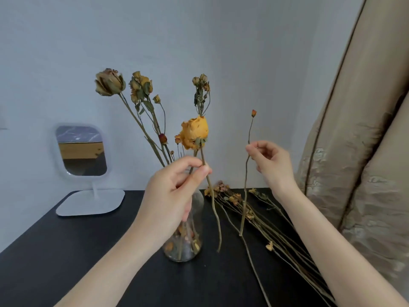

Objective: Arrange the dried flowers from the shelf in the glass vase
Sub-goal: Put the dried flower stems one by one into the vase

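Observation:
A glass vase (192, 247) stands on the black tabletop, partly hidden behind my left hand, with several dried roses (110, 83) rising from it. My left hand (171, 191) pinches the stem of a dried yellow rose (194, 132), held upright in front of the vase; its stem end hangs beside the vase, outside it. My right hand (271, 165) pinches a thin stem with a small orange bud (253, 113), held upright to the right of the vase. A loose bundle of dried flowers (254, 216) lies on the table under my right arm.
A white table mirror (82, 151) on a flat base stands at the back left of the black tabletop (66, 251). A beige curtain (358, 151) hangs along the right side. A pale wall is behind.

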The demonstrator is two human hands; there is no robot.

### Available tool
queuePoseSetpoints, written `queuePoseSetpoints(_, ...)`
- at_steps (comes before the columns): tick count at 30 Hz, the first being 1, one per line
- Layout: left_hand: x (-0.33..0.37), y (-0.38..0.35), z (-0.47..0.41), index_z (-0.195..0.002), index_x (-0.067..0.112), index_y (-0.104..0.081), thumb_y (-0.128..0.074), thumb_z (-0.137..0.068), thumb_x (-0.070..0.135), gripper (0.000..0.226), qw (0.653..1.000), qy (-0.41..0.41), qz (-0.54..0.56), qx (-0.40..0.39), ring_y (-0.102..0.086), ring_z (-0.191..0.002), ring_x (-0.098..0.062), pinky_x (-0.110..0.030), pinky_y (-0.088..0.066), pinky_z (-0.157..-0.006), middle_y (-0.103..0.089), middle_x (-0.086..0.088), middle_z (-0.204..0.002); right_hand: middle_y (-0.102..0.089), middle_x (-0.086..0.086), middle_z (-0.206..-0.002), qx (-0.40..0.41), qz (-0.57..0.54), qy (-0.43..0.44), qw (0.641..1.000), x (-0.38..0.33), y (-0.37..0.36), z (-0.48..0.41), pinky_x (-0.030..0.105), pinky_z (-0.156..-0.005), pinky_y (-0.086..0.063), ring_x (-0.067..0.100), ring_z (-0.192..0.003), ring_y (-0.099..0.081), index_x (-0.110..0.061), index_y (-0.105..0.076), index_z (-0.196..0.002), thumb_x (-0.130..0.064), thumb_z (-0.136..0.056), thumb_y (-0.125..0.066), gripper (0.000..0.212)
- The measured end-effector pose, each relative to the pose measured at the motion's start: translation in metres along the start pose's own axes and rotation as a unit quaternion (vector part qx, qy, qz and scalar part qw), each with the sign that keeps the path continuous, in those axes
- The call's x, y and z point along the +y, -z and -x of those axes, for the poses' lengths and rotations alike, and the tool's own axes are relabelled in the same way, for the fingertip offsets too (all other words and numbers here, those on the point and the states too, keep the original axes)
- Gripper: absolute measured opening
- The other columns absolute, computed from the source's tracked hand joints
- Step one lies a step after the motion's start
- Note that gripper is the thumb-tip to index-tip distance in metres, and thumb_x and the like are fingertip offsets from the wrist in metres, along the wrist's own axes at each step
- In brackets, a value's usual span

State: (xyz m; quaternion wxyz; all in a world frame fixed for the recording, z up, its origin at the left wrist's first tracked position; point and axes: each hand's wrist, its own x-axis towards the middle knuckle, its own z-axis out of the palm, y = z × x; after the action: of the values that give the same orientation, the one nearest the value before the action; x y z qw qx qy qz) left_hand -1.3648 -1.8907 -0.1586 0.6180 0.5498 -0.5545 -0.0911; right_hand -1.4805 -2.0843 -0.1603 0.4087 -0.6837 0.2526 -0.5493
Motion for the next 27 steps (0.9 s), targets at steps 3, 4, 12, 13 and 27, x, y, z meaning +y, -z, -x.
queuePoseSetpoints(3, 0.022, 0.019, 0.003, -0.085, 0.030, -0.063, -0.051, -0.080, 0.042, 0.019, 0.999, -0.034, -0.021, 0.014, -0.036, -0.030, -0.004, -0.033, -0.042, -0.042, -0.046, 0.002, -0.038, -0.051, -0.003, -0.067, -0.007, -0.003, 0.006, 1.000, -0.008, -0.011, 0.003, 0.008, -0.052, -0.040, -0.004, -0.052, -0.044, -0.026, -0.063, -0.080, -0.021, -0.086, -0.064, 0.008)
queuePoseSetpoints(4, 0.027, 0.024, 0.001, -0.085, 0.027, -0.063, -0.051, -0.083, 0.039, 0.017, 0.998, -0.047, -0.027, 0.028, -0.036, -0.030, -0.005, -0.030, -0.040, -0.039, -0.047, 0.002, -0.038, -0.051, -0.003, -0.067, -0.009, -0.006, 0.010, 1.000, -0.011, -0.014, 0.004, 0.007, -0.052, -0.040, -0.004, -0.051, -0.043, -0.026, -0.063, -0.080, -0.021, -0.086, -0.063, 0.009)
queuePoseSetpoints(12, 0.055, 0.045, -0.035, -0.084, 0.029, -0.057, -0.051, -0.094, 0.027, 0.012, 0.977, -0.122, -0.079, 0.158, -0.039, -0.031, -0.007, -0.019, -0.034, -0.035, -0.056, 0.010, -0.048, -0.049, -0.002, -0.068, 0.004, -0.034, 0.057, 0.998, -0.056, -0.034, -0.004, 0.015, -0.056, -0.040, 0.002, -0.055, -0.042, -0.023, -0.063, -0.080, -0.020, -0.088, -0.062, 0.009)
queuePoseSetpoints(13, 0.057, 0.046, -0.040, -0.085, 0.028, -0.057, -0.050, -0.094, 0.027, 0.012, 0.974, -0.127, -0.088, 0.167, -0.041, -0.032, -0.007, -0.021, -0.035, -0.036, -0.056, 0.013, -0.048, -0.049, -0.003, -0.067, 0.010, -0.045, 0.061, 0.997, -0.064, -0.036, -0.006, 0.015, -0.055, -0.039, 0.001, -0.053, -0.041, -0.023, -0.063, -0.080, -0.020, -0.088, -0.062, 0.009)
queuePoseSetpoints(27, 0.032, 0.035, -0.063, -0.095, 0.019, -0.061, -0.047, -0.095, 0.028, 0.017, 0.958, -0.113, -0.175, 0.199, -0.050, -0.038, -0.013, -0.035, -0.048, -0.053, -0.055, -0.008, -0.052, -0.047, -0.005, -0.063, 0.046, -0.106, 0.126, 0.985, -0.122, -0.048, -0.033, 0.020, -0.056, -0.036, 0.003, -0.051, -0.039, -0.017, -0.062, -0.081, -0.016, -0.088, -0.061, 0.007)
